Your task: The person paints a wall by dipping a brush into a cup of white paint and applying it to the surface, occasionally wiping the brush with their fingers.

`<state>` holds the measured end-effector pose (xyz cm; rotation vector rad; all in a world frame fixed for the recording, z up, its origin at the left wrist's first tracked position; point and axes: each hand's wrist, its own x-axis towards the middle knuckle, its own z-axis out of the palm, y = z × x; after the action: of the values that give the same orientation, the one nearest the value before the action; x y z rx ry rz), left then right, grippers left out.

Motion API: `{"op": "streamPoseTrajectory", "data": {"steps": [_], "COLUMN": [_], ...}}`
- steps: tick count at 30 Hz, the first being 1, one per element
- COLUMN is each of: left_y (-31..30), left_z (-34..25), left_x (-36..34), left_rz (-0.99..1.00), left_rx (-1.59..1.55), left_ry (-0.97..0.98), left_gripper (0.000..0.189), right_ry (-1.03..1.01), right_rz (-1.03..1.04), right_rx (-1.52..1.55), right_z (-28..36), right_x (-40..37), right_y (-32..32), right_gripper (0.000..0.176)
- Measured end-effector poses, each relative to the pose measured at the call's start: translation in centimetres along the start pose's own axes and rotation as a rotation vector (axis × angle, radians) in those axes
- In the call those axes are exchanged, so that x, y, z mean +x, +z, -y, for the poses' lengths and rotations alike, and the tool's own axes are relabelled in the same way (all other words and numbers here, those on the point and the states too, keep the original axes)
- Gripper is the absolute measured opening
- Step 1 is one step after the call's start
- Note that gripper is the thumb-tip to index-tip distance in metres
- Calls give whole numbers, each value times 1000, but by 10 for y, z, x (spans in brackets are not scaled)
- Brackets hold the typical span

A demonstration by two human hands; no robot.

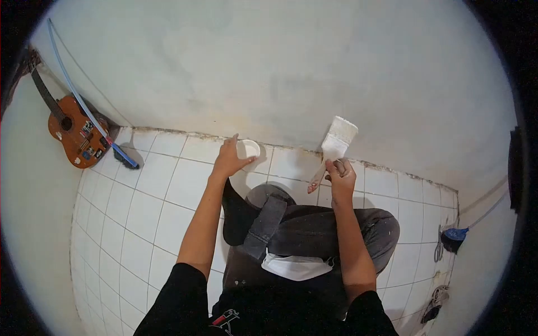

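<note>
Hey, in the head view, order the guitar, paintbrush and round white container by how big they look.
Largest to smallest, as they look:
1. guitar
2. paintbrush
3. round white container

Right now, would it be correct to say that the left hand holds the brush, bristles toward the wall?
Not quite: the head view shows the right hand holding the brush; the left hand is at the cup. The bristles do point toward the wall.

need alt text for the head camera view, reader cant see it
The right hand holds a wide paintbrush with white bristles while the left hand is spread at a small white container. The person sits, legs folded, on a white tiled floor facing a pale wall, a guitar and blue broom at far left.
</note>
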<state>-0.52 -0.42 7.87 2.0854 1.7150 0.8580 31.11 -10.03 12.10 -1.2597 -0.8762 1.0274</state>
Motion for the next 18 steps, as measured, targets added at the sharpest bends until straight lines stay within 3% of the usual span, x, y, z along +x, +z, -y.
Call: {"op": "streamPoseTrajectory", "data": {"steps": [2, 6, 12, 13, 18], "left_y": [10, 37, 3, 9, -4], "left_z": [-3, 21, -17, -6, 12], "left_x": [-6, 3, -5, -6, -8], "left_rz": [119, 66, 120, 34, 64], "left_rx": [41, -24, 96, 100, 133], "left_ry": [-76, -13, -193, -121, -149], "left_gripper": [102, 104, 104, 104, 107], "right_ry": [-27, -53, -23, -21, -3], "right_rz": [-1, -25, 14, 17, 79], "right_rx": [27, -40, -80, -82, -75], "right_z": [0, -8, -2, -2, -2], "right_x": [2, 1, 0, -1, -2], "right_y": [2, 1, 6, 6, 5], "right_gripper": [32, 30, 29, 29, 34]}}
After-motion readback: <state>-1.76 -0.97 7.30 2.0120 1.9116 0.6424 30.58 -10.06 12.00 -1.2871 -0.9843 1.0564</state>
